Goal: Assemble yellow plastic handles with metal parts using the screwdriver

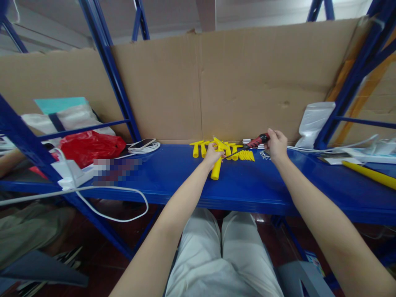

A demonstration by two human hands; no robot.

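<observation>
My left hand [213,154] is closed around a yellow plastic T-shaped piece [215,170], its tube end pointing down toward me. In my right hand [276,144] is a screwdriver [255,142] with a red and black handle. Its long dark shaft slants down to the left, and the tip is beside the yellow piece at my left fingers; whether it touches cannot be made out. Behind my left hand stand several more yellow T-shaped pieces [196,150]. Thin yellow flat parts [246,156] lie in a row to the right, with small screws [264,155] near my right hand.
A blue shelf table [173,173] holds everything, with cardboard [247,82] behind. On the left are a phone [142,143] on a coiled white cable, a red bag [93,144] and a power strip [77,177]. A yellow tube [369,174] and plastic bag [315,123] lie right.
</observation>
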